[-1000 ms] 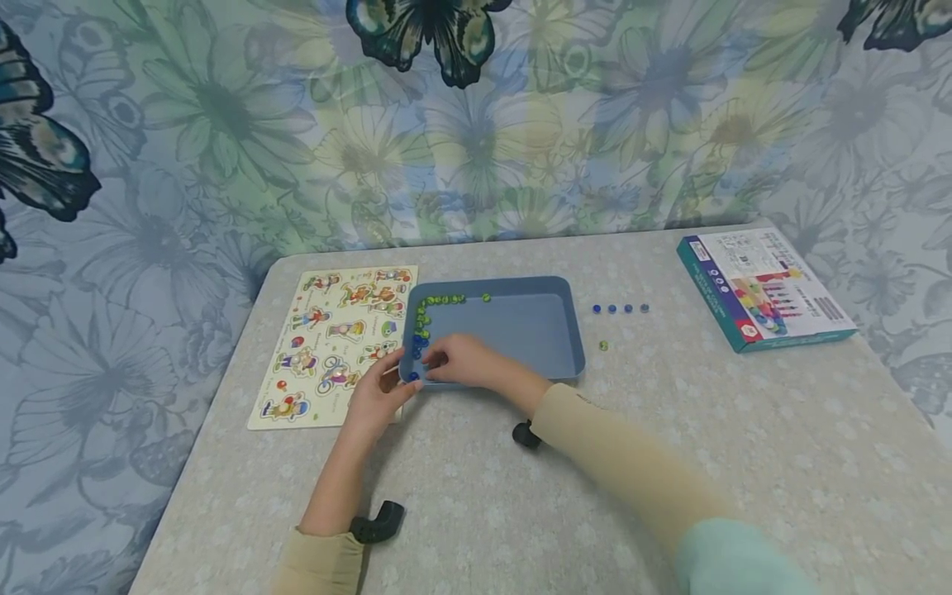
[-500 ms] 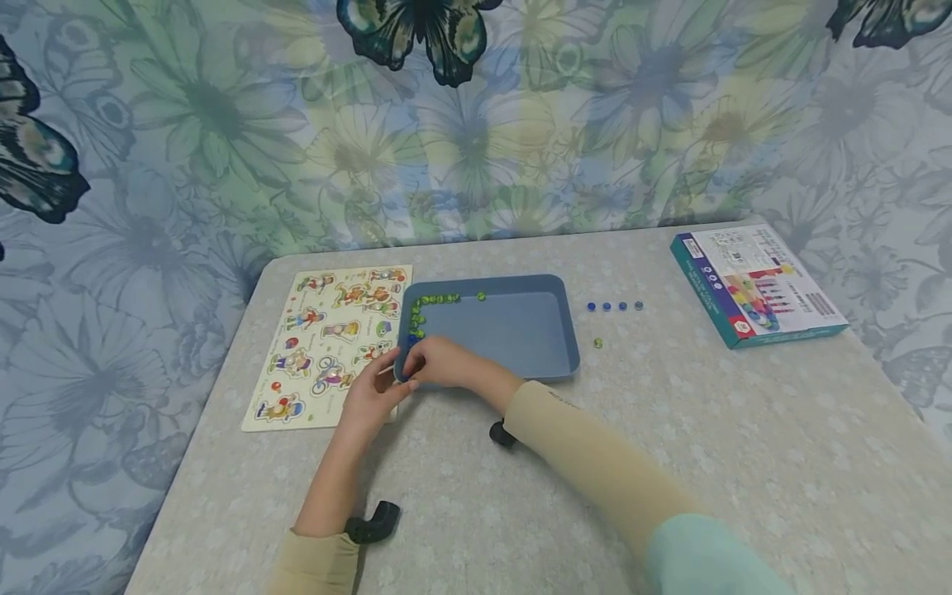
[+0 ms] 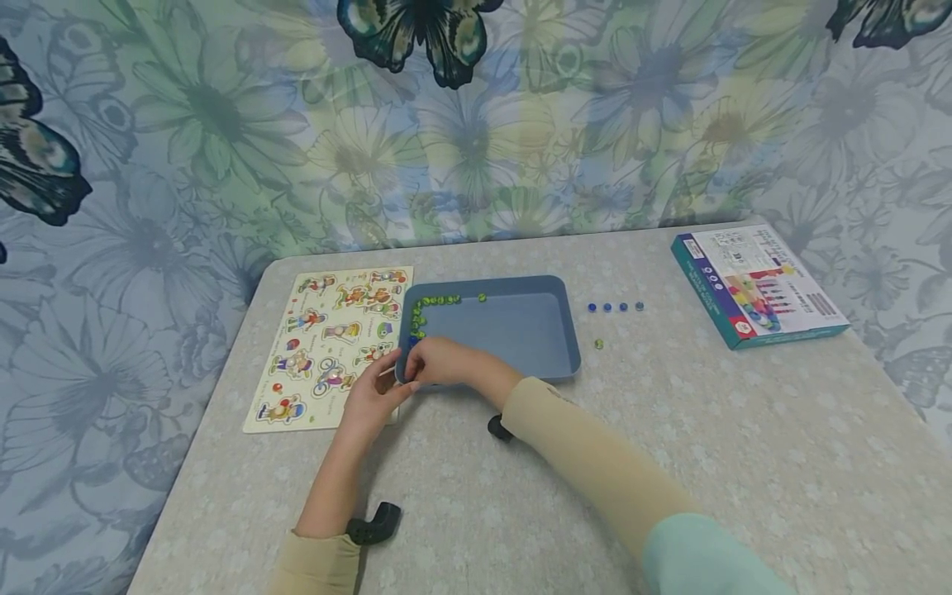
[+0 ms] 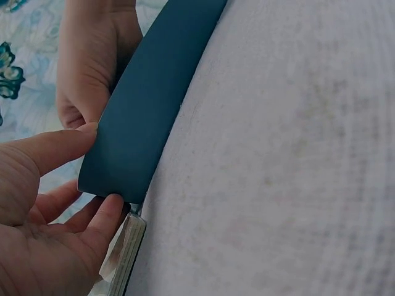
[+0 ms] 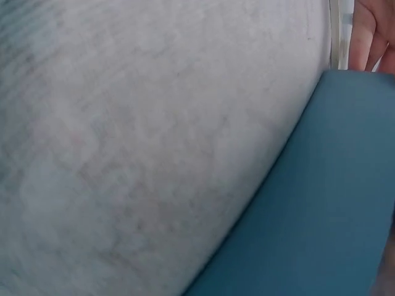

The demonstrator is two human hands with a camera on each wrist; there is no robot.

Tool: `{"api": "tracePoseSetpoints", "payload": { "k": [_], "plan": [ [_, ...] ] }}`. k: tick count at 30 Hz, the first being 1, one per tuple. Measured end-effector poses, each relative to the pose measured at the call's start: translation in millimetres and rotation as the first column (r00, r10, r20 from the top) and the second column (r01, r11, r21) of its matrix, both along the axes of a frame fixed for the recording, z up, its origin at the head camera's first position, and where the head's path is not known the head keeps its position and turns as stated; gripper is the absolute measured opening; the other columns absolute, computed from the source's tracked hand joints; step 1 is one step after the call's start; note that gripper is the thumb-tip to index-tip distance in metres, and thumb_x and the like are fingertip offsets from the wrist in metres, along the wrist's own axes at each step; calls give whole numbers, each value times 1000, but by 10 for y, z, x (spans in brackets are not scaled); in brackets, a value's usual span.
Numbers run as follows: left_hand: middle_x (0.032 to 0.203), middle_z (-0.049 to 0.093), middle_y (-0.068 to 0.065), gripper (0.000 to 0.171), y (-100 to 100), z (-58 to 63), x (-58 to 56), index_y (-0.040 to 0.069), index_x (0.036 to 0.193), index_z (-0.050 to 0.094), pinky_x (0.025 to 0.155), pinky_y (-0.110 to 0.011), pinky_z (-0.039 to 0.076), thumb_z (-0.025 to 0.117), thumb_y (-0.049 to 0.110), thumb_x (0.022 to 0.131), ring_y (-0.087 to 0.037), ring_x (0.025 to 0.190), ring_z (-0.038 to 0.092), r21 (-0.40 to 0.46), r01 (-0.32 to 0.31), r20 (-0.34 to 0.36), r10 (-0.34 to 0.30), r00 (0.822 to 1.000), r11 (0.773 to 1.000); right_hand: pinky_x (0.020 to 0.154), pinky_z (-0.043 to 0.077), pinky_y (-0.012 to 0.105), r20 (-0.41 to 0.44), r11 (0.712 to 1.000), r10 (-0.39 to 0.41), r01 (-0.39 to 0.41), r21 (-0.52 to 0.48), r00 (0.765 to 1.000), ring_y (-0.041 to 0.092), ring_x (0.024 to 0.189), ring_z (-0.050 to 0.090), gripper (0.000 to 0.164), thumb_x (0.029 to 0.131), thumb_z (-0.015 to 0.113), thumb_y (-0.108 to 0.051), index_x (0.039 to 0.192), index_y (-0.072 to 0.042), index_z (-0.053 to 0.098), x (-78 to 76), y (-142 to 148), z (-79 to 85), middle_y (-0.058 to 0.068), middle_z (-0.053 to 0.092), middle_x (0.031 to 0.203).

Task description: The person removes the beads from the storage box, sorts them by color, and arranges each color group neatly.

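Moved since a second ago: my right hand, now sitting closer to the left near corner of the tray. Its fingers are bending down inside that corner; I cannot tell whether they are holding a bead. My left hand is pinching the same corner between thumb and fingers, probably for steadying it. Green beads are lining the tray's far and left walls, blue beads following nearer me, the walls seemingly guiding the line. Four spare blues are lying right of the tray, perhaps for easy reaching.
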State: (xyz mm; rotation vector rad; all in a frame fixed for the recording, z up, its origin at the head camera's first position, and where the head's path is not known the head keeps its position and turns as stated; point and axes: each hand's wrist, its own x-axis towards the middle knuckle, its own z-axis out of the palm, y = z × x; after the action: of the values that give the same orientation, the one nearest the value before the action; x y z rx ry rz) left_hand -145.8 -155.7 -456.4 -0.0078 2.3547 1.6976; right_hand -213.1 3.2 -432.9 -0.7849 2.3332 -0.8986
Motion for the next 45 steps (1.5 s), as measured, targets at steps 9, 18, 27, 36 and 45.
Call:
{"api": "tracePoseSetpoints", "payload": {
  "k": [9, 18, 27, 36, 45],
  "plan": [
    [148, 30, -11, 68, -19, 2, 19, 13, 146, 32, 99, -41, 42, 67, 18, 87, -28, 133, 35, 16, -3, 12, 3, 1000, 1000, 59, 48, 19, -105, 995, 30, -19, 101, 994, 9, 66, 57, 7, 85, 66, -6, 84, -10, 72, 9, 36, 2, -3, 66, 78],
    [149, 30, -8, 68, -15, 8, 28, 15, 145, 33, 99, -40, 43, 68, 19, 87, -29, 133, 34, 4, -24, 10, 24, 1000, 1000, 60, 49, 21, -98, 998, 46, -41, 58, 994, 9, 68, 59, 11, 83, 65, -1, 85, -9, 72, -11, 226, -19, 0, 67, 81],
    [147, 33, -8, 68, -30, -14, 15, 13, 144, 35, 98, -39, 44, 69, 20, 86, -28, 132, 36, -2, -29, -5, 29, 1000, 1000, 63, 50, 21, -103, 999, 39, -42, -20, 994, 8, 72, 59, 8, 83, 66, -6, 89, -7, 71, -10, 411, 24, -2, 66, 83],
    [147, 33, -9, 68, 21, 57, 31, 12, 144, 35, 100, -40, 42, 69, 19, 86, -29, 132, 35, -7, -24, 9, 24, 1000, 1000, 71, 52, 20, -153, 974, 3, -38, -225, 988, 9, 80, 60, 11, 84, 65, -4, 94, -2, 69, 130, 847, 275, 0, 62, 91],
    [147, 34, -7, 68, 13, 5, 20, 16, 144, 36, 99, -39, 43, 70, 19, 85, -28, 132, 36, -28, -38, 3, 38, 999, 999, 74, 54, 22, -259, 967, -90, 22, -255, 962, 10, 87, 62, 12, 86, 64, -5, 93, -13, 70, 398, 1644, 563, 3, 62, 104]
  ]
}}
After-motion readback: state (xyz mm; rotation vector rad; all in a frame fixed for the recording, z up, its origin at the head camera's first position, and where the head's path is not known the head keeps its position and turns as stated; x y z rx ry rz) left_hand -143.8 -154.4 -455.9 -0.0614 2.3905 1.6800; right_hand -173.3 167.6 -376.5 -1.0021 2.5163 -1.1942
